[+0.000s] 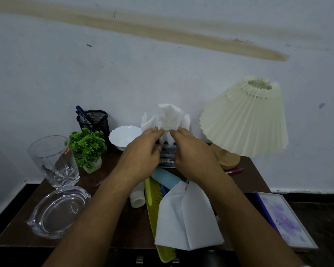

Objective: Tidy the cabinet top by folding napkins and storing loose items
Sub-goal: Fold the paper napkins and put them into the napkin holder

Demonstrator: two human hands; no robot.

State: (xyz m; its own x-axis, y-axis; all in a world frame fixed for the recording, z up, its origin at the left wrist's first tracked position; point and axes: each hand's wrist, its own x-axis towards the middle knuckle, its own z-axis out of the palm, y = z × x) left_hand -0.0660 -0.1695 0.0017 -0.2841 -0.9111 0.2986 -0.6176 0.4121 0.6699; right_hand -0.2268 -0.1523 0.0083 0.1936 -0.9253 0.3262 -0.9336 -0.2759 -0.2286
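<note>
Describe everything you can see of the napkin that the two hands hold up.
The napkin is white, thin and soft-looking, like tissue paper. It is crumpled, not folded. The left hand and the right hand pinch its lower edge, close together, and it stands up above them, before the wall.

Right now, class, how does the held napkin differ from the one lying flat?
The held napkin is crumpled; the flat napkin is smooth. The held napkin is held up, pinched by left hand and right hand; the flat napkin lies on the comb. Both are white.
</note>
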